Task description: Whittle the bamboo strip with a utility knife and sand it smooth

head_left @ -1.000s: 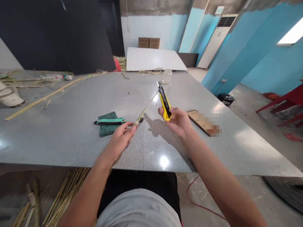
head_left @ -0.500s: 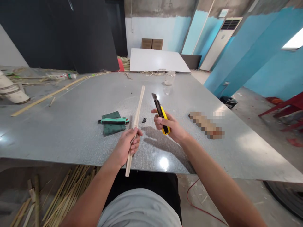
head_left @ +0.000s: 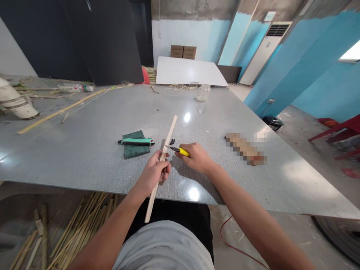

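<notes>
A big gray table (head_left: pixel 101 165) is under both hands. Below the left hand, off to its left, a pile of long sticks (head_left: pixel 81 225) lies under the table. A long, pale strip of wood (head_left: pixel 171 131) sits in the left hand (head_left: pixel 158 167), which curls around it and pinches it. One end points away past the fingers, and the other hangs over the table edge. The right hand (head_left: pixel 197 157) is wrapped tight around a yellow knife. To its right lies a flat brown thing (head_left: pixel 244 148), too blurry to name. Left of the left hand is a dark green pad (head_left: pixel 137 152) with a green tool (head_left: pixel 136 141) on top. The yellow knife (head_left: pixel 184 152) points left from the right hand, its blade at the strip; I cannot tell if it cuts in. A tiny black piece (head_left: pixel 172 141) lies just past the knife.
</notes>
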### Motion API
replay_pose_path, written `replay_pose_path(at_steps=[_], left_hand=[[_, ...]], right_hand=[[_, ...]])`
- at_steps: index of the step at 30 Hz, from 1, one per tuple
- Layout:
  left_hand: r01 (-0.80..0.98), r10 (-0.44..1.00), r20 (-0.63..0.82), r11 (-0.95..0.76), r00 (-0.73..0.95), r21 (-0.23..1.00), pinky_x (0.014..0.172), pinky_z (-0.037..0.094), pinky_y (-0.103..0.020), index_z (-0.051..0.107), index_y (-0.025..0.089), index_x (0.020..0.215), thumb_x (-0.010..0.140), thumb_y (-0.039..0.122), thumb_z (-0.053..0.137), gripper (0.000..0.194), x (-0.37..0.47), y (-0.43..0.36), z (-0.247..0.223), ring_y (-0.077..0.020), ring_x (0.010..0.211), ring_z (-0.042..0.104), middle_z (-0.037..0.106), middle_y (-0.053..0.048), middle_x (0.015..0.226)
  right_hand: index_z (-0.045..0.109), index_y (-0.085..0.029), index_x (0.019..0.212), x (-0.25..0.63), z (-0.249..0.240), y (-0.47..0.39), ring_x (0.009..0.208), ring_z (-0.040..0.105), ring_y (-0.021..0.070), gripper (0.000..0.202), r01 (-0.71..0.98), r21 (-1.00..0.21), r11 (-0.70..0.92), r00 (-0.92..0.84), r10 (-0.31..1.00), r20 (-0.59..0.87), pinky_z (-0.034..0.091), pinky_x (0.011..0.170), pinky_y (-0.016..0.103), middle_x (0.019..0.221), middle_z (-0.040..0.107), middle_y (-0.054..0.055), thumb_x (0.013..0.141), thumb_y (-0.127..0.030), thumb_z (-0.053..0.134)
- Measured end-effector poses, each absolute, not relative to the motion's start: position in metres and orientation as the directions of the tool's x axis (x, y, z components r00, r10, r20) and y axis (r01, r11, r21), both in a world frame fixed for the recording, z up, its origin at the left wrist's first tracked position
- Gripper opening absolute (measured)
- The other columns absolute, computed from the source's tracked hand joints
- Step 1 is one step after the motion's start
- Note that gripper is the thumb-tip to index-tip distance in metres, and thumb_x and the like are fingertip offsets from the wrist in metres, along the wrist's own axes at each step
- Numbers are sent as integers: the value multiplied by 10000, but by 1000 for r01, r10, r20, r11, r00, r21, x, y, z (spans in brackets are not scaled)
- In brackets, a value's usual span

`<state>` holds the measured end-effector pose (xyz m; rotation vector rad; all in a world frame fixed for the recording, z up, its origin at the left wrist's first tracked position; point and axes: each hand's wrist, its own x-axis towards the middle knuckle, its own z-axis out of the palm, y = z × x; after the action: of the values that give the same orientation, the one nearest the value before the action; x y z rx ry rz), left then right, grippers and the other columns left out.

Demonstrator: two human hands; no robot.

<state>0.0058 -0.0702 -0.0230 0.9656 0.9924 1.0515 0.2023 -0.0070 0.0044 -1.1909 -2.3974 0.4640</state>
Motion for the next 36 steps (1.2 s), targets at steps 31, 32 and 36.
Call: replay_pose_path(at_steps=[31, 32, 36], left_hand=[[89, 937, -124, 100, 327, 991, 482, 263, -211, 412, 227, 858, 988, 594, 577, 423, 6, -78, -22, -77, 518, 310, 340, 77, 646], [90, 933, -126, 102, 336, 991, 475, 256, -212, 414, 227, 858, 988, 605, 572, 430, 6, -78, -22, -75, 511, 299, 335, 79, 643], [41, 927, -134, 128, 350, 991, 440, 226, -209, 409, 225, 836, 989, 644, 544, 466, 7, -77, -24, -60, 472, 269, 316, 82, 649]], right_hand=[[601, -198, 900, 207, 0, 3, 566, 356, 159, 127, 941, -266, 211, -145, 958, 249, 195, 582, 333, 711, 598, 58, 905, -212, 475], [602, -198, 901, 209, 0, 4, 567, 359, 161, 123, 943, -267, 200, -132, 958, 253, 193, 585, 335, 713, 598, 60, 900, -203, 479], [613, -199, 919, 213, 0, 9, 587, 399, 178, 139, 943, -288, 166, -81, 955, 284, 200, 607, 344, 733, 603, 81, 919, -204, 474]])
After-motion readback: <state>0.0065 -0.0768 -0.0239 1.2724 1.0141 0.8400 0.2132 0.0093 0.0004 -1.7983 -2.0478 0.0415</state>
